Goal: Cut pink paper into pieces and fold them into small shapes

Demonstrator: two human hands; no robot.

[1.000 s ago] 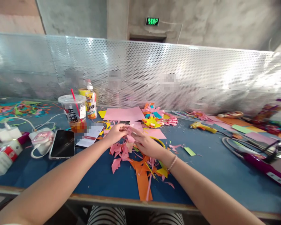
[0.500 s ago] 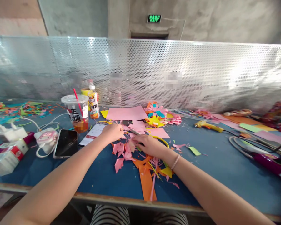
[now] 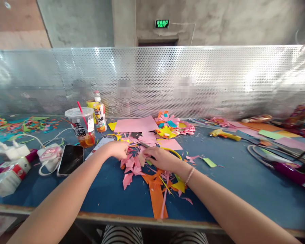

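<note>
My left hand (image 3: 118,150) is closed, its fingers curled down at the left edge of a heap of pink paper scraps (image 3: 130,165). Whatever its fingertips may hold is hidden. Just to the right, my right hand (image 3: 159,158) lies low over the heap with bent fingers. A narrow grey, blade-like piece (image 3: 143,144) sticks out at its fingertips, the rest covered by the hand. Behind the hand curves a yellow band (image 3: 175,152). Orange paper (image 3: 156,198) and yellow scraps lie below the right wrist. A large pink sheet (image 3: 135,124) lies beyond both hands.
Left stand a plastic cup (image 3: 78,123) with a red straw, a drink bottle (image 3: 99,115), a dark-screened phone (image 3: 70,160) and white chargers (image 3: 13,150). Paper flowers (image 3: 167,125) sit behind. Right are a yellow glue gun (image 3: 225,135) and cables. A perforated metal panel (image 3: 152,78) closes the back.
My left hand has drawn a little left and toward me, down to the pink scraps. My right hand stays almost in place. The view has shifted slightly.
</note>
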